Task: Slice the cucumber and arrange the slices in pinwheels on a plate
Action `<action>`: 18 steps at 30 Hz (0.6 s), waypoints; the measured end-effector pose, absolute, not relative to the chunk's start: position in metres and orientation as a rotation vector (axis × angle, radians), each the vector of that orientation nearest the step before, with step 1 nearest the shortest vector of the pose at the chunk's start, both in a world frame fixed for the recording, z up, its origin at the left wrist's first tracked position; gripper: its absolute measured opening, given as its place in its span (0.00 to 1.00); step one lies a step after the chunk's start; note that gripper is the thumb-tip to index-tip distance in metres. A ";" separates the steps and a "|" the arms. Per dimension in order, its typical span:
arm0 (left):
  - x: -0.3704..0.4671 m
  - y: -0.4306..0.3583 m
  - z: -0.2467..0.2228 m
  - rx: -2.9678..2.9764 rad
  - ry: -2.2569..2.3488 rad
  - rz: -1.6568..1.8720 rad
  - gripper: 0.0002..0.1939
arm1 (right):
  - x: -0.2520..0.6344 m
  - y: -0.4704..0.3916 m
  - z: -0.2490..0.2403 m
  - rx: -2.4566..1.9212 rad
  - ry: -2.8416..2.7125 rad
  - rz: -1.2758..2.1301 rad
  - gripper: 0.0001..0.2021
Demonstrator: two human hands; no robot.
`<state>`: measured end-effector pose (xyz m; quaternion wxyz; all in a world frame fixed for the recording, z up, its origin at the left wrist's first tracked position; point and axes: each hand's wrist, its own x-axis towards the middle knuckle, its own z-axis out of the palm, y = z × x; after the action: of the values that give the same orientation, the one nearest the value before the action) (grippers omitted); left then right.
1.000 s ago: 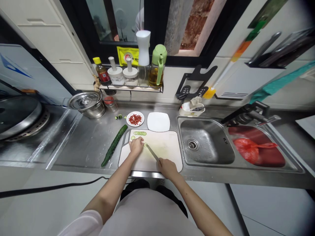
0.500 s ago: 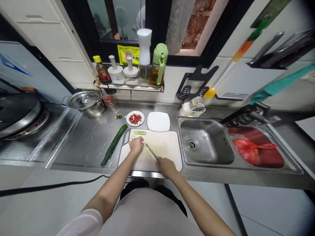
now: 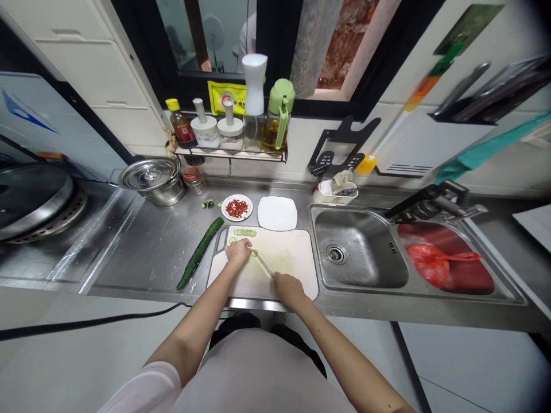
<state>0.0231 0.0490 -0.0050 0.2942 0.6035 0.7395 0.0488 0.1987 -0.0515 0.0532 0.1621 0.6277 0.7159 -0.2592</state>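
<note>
My right hand (image 3: 289, 290) is wrapped round the handle of a knife (image 3: 264, 265), whose blade points up and left over the white cutting board (image 3: 297, 258). At the blade's tip lies a pale green cucumber slice (image 3: 254, 253). My left hand (image 3: 238, 251) rests on the board left of the tip, fingers pressed together; what they hold, if anything, is too small to tell. A row of cucumber slices (image 3: 245, 233) lies along the board's upper left edge. Left of the board is a long dark green cucumber (image 3: 199, 253).
Behind the board stand a plate of chopped red pieces (image 3: 236, 207) and a white square plate (image 3: 278, 213). A lidded steel pot (image 3: 158, 182) is back left. The sink (image 3: 365, 246) lies right, a red bag (image 3: 430, 264) in its second basin.
The knife blade has turned slightly, and my right hand has shifted a little to the left. My left hand has stayed almost in place.
</note>
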 end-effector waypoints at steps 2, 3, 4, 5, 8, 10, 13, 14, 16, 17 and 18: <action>0.023 0.050 -0.005 1.609 1.978 0.123 0.06 | 0.200 -0.052 0.054 1.787 2.042 -0.745 0.16; 0.024 0.050 -0.004 1.611 1.984 0.119 0.06 | 0.200 -0.053 0.055 1.782 2.039 -0.751 0.16; 0.024 0.050 -0.004 1.613 1.988 0.114 0.06 | 0.200 -0.053 0.056 1.778 2.034 -0.757 0.15; 0.024 0.050 -0.004 1.615 1.990 0.110 0.06 | 0.201 -0.053 0.057 1.777 2.030 -0.763 0.15; 0.025 0.051 -0.006 1.622 1.993 0.103 0.06 | 0.200 -0.053 0.057 1.777 2.029 -0.767 0.15; 0.024 0.051 -0.007 1.625 1.992 0.104 0.07 | 0.200 -0.053 0.056 1.780 2.027 -0.757 0.15; 0.024 0.051 -0.008 1.625 1.989 0.106 0.07 | 0.198 -0.053 0.054 1.791 2.030 -0.743 0.15; 0.024 0.051 -0.009 1.625 1.988 0.106 0.07 | 0.198 -0.053 0.053 1.795 2.035 -0.740 0.15; 0.025 0.052 -0.009 1.625 1.990 0.105 0.07 | 0.197 -0.053 0.053 1.801 2.037 -0.740 0.15; 0.025 0.052 -0.009 1.624 1.993 0.104 0.07 | 0.196 -0.053 0.053 1.804 2.036 -0.739 0.15; 0.025 0.052 -0.009 1.625 1.997 0.103 0.07 | 0.196 -0.052 0.053 1.804 2.037 -0.741 0.15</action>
<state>0.0248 0.0516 -0.0091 0.2787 0.6055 0.7444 0.0385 0.1961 -0.0523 0.0534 0.1603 0.6314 0.7129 -0.2595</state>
